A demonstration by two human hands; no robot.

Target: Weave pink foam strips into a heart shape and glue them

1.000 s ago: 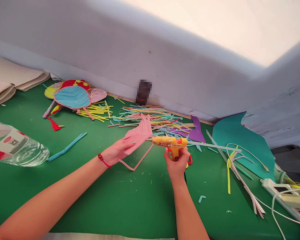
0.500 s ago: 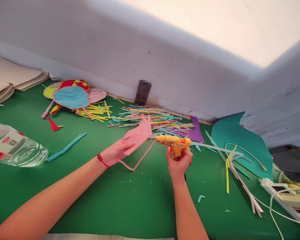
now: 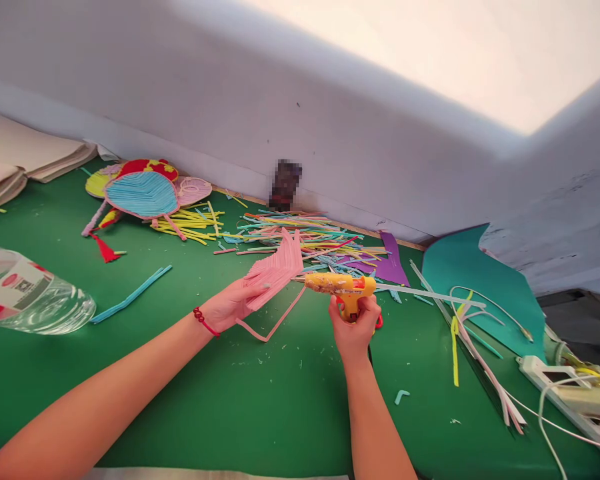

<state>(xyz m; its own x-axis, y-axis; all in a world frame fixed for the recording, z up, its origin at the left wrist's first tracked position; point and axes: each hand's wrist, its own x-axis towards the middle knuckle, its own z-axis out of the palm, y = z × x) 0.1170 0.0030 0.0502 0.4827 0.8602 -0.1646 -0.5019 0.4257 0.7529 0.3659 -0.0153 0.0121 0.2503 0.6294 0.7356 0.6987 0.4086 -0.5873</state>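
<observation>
A pale wall [image 3: 180, 87] is rising behind a green counter [image 3: 205, 413], which is carrying everything else here. At the right, a teal sheet [image 3: 455, 260] is curling up against the wall, while a heap of coloured strips [image 3: 325, 237] is sprawling along the back. At the far left, open books [image 3: 40, 147] are lying near a group of fans, the front one showing a blue panel [image 3: 143, 193]. A clear bottle [image 3: 30, 293] is leaning across the left edge of view; whether it is standing or lying, I cannot tell. A white power strip [image 3: 565, 393] is sitting at the lower right.

The right hand [image 3: 355, 327] is holding a yellow glue gun [image 3: 330, 283], its grip wrapping closely around the handle. A translucent glue stick [image 3: 425, 291] is jutting from the gun's rear. The left hand [image 3: 233, 307] is keeping a narrow grip on a ribbed pink piece [image 3: 275, 273], which is hovering over the middle of the counter, in front of the heap. The gun's nozzle is pointing at the right edge of this piece; whether they are touching, I cannot tell. Below the piece, a thin pink strip [image 3: 267, 339] is bending into a V. Blue strips [image 3: 135, 293] are lying beside the bottle, a red bracelet [image 3: 205, 321] is circling the left wrist, and a bent blue scrap [image 3: 401, 397] is resting right of the right forearm.
</observation>
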